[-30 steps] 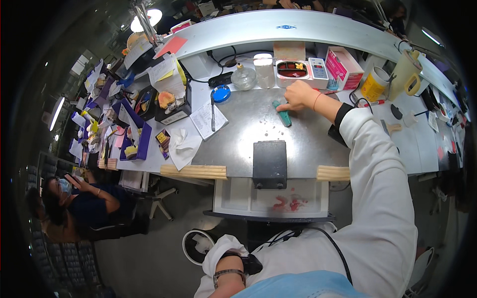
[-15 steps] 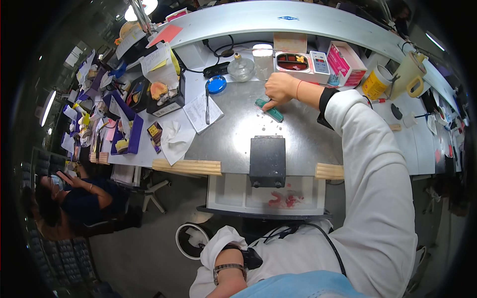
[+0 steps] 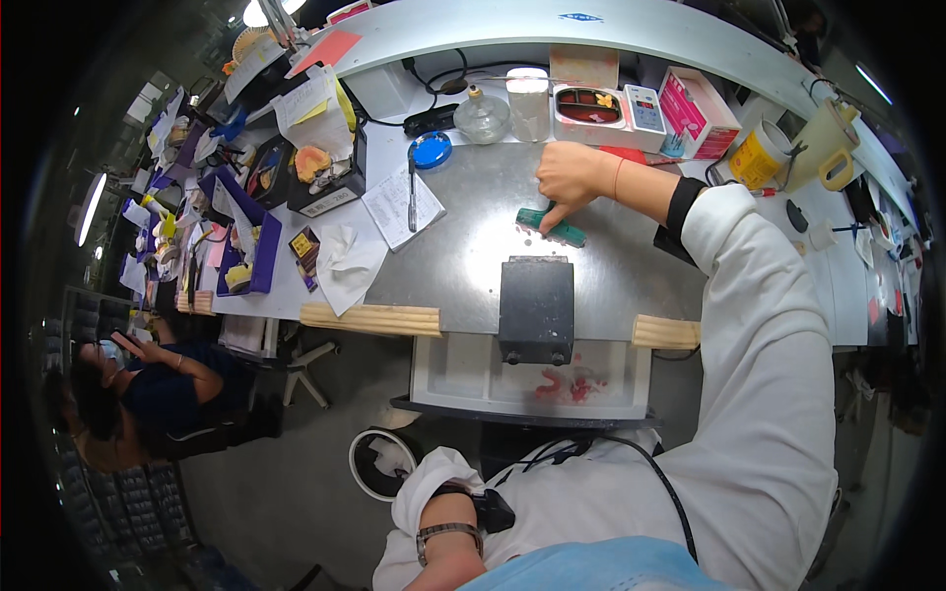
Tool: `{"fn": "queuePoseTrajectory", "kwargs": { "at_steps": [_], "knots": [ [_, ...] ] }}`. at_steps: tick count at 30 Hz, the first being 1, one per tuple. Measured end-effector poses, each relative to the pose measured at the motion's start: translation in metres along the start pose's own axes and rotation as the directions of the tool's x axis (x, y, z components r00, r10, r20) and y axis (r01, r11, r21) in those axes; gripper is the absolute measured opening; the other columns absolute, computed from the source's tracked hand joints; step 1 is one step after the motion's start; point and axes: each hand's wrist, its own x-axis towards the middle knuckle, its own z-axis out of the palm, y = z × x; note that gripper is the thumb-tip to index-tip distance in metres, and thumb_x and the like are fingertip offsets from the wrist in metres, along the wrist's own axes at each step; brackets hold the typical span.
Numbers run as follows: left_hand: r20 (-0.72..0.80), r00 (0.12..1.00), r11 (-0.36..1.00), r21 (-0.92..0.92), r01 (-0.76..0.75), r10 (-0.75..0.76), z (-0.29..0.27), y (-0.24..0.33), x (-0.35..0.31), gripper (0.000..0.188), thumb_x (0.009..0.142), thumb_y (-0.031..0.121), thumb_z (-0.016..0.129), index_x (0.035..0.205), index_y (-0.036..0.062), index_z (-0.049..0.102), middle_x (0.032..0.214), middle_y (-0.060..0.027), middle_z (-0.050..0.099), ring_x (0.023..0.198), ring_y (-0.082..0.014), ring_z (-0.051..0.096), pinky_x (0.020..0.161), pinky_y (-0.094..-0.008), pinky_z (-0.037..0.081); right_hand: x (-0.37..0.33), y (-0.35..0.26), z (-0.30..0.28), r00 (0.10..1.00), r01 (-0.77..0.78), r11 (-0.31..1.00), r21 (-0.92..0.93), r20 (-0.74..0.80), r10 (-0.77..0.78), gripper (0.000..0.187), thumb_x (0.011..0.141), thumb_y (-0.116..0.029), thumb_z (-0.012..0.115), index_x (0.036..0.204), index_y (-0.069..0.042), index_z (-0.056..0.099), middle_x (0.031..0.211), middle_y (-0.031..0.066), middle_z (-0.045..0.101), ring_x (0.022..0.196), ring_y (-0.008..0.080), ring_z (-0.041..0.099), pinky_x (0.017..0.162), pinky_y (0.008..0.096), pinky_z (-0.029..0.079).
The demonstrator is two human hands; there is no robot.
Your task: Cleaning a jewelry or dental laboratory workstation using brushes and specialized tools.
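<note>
My right hand [image 3: 572,185] reaches over the grey metal work surface [image 3: 434,281]. Its fingers are curled in, and the thumb presses down on a short green bar [image 3: 567,232]. Part of the bar is hidden under the hand, so its kind is unclear. Small specks lie by it. Nearer to me, a dark grey block-shaped device [image 3: 537,307] stands at the surface's front edge. My left hand [image 3: 455,571] is low at the bottom edge, past a wristwatch; its fingers are hidden. Black straps and a device sit around both wrists.
At the back stand a glass burner bottle [image 3: 482,118], a heated wax pot [image 3: 591,106] and a pink box [image 3: 698,113]. Left are a blue lid [image 3: 431,150], a notepad with a pen [image 3: 402,212] and a tissue [image 3: 350,268]. Below, an open drawer [image 3: 453,379] holds red scraps.
My right hand has shifted slightly right, and the green bar has moved a little right and nearer with it. The view has tilted a little. My left arm stays low.
</note>
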Motion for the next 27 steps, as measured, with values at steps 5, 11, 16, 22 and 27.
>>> {"fn": "queuePoseTrajectory", "kwargs": {
  "at_steps": [5, 11, 16, 22, 27],
  "knots": [
    [-0.062, 0.998, 0.992, 0.123, 0.035, -0.028, 0.010, -0.011, -0.011, 0.051, 0.097, 0.012, 0.049, 0.146, 0.0071, 0.037, 0.156, -0.0098, 0.027, 0.147, -0.0257, 0.019, 0.109, -0.0443, 0.032, -0.006, -0.002, 0.023, 0.972, -0.234, 0.966, 0.109, 0.021, 0.233, 0.047, 0.083, -0.054, 0.063, 0.081, -0.008, 0.069, 0.074, 0.0068, 0.066, 0.083, 0.0241, 0.062, 0.086, 0.0398, 0.037],
    [-0.066, 0.998, 0.975, 0.220, 0.025, -0.010, 0.018, -0.020, -0.015, 0.051, 0.097, 0.012, 0.048, 0.146, 0.0082, 0.038, 0.157, -0.0092, 0.026, 0.147, -0.0250, 0.018, 0.105, -0.0419, 0.034, 0.007, -0.033, 0.039, 0.938, -0.325, 0.931, 0.167, -0.066, 0.339, 0.027, 0.084, -0.034, 0.067, 0.094, -0.010, 0.065, 0.087, 0.0037, 0.066, 0.099, 0.0202, 0.057, 0.102, 0.0487, 0.031],
    [0.148, 0.979, 0.978, 0.175, 0.116, -0.143, 0.005, -0.025, -0.006, 0.051, 0.096, 0.012, 0.048, 0.146, 0.0076, 0.038, 0.156, -0.0091, 0.028, 0.147, -0.0251, 0.019, 0.100, -0.0376, 0.036, 0.003, -0.040, 0.046, 0.943, -0.198, 0.965, 0.171, -0.235, 0.235, 0.024, 0.081, -0.028, 0.070, 0.094, -0.010, 0.061, 0.091, 0.0029, 0.062, 0.104, 0.0198, 0.055, 0.114, 0.0510, 0.021],
    [0.130, 0.976, 0.966, 0.217, 0.142, -0.173, 0.012, -0.024, 0.001, 0.049, 0.097, 0.013, 0.045, 0.145, 0.0058, 0.039, 0.155, -0.0090, 0.030, 0.146, -0.0237, 0.021, 0.097, -0.0366, 0.036, 0.002, -0.040, 0.040, 0.975, -0.091, 0.980, 0.176, -0.184, 0.124, 0.022, 0.079, -0.022, 0.071, 0.093, -0.010, 0.059, 0.090, 0.0037, 0.061, 0.104, 0.0213, 0.054, 0.117, 0.0501, 0.019],
    [0.158, 0.968, 0.964, 0.212, 0.158, -0.193, 0.020, -0.022, 0.005, 0.048, 0.097, 0.013, 0.044, 0.145, 0.0056, 0.039, 0.154, -0.0092, 0.031, 0.146, -0.0236, 0.023, 0.096, -0.0360, 0.036, -0.011, -0.051, 0.041, 0.984, -0.049, 0.968, 0.245, -0.154, 0.089, 0.018, 0.081, -0.020, 0.069, 0.091, -0.009, 0.058, 0.088, 0.0047, 0.060, 0.103, 0.0221, 0.054, 0.115, 0.0499, 0.021]
  ]
}}
